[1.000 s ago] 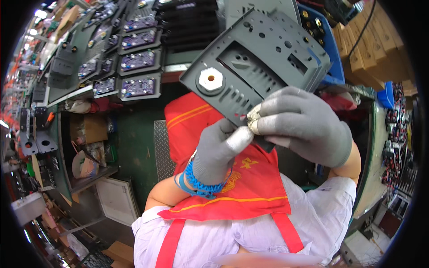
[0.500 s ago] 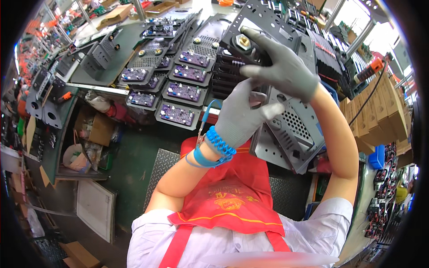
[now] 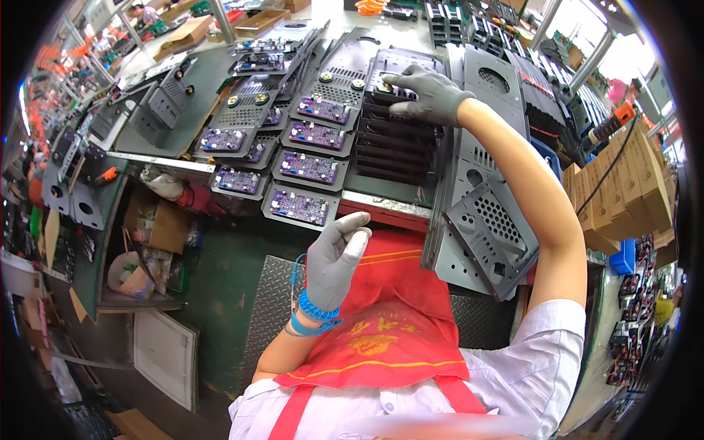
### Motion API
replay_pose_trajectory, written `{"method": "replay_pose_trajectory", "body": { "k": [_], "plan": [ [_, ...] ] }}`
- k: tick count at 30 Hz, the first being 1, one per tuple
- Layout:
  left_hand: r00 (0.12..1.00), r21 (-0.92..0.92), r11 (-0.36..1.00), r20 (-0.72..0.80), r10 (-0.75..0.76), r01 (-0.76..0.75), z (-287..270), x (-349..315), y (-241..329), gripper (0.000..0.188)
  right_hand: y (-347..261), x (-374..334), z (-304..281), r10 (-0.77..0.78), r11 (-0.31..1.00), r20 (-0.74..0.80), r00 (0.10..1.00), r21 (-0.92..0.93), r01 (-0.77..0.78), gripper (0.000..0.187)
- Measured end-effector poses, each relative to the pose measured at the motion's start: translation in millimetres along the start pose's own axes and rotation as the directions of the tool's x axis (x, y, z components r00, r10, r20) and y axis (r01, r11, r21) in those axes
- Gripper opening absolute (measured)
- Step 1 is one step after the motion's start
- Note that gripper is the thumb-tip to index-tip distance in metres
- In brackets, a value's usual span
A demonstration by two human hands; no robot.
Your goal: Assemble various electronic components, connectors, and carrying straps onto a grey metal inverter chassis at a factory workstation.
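Observation:
My right hand [image 3: 433, 95], in a grey glove, reaches over a grey perforated metal plate [image 3: 411, 62] at the back middle of the bench. Its fingers are stretched and apart; a fingertip is next to a brass-coloured fitting [image 3: 383, 86] on the plate. Below it is a stack of black slotted parts [image 3: 396, 147]. My left hand [image 3: 334, 257], gloved, with a blue coiled wrist strap [image 3: 319, 312], hovers before the bench edge. Its fingers are loosely bent, thumb a little apart, nothing seen in them. Left of the stack lie grey plates bearing purple circuit boards [image 3: 309, 168].
Large grey metal panels [image 3: 473, 242] lean at the right of the bench. Behind them are black slotted parts [image 3: 539, 95], an orange-handled screwdriver [image 3: 612, 123] and stacked cardboard boxes [image 3: 623, 191]. A side bench [image 3: 165, 132] with metal brackets is at left.
The plate with the brass-coloured fitting has gone from raised and tilted under my right hand to lying at the back. My left hand has drawn down and left, away from the stack.

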State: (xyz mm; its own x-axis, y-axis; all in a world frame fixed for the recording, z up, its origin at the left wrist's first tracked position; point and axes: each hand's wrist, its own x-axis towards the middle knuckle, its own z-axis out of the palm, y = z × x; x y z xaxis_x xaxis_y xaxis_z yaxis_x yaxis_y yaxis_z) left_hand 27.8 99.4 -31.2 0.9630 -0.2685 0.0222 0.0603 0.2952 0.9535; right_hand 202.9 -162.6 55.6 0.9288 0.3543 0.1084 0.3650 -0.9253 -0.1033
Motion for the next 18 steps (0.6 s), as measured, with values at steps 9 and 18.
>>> {"method": "replay_pose_trajectory", "body": {
  "k": [9, 18],
  "plan": [
    [0.558, 0.465, 0.31, 0.718, 0.416, -0.83, 80.1, 0.5, 10.0, 0.032, 20.7, -71.8, -47.6, -0.11, 0.991, -0.407, 0.907, -0.115, 0.069, 0.055],
    [0.567, 0.493, 0.281, 0.724, 0.393, -0.824, 100.1, -19.5, -6.6, 0.023, 144.1, -321.3, 24.9, 0.777, 0.629, -0.137, 0.615, 0.194, -0.753, 0.035]
  ]
}}
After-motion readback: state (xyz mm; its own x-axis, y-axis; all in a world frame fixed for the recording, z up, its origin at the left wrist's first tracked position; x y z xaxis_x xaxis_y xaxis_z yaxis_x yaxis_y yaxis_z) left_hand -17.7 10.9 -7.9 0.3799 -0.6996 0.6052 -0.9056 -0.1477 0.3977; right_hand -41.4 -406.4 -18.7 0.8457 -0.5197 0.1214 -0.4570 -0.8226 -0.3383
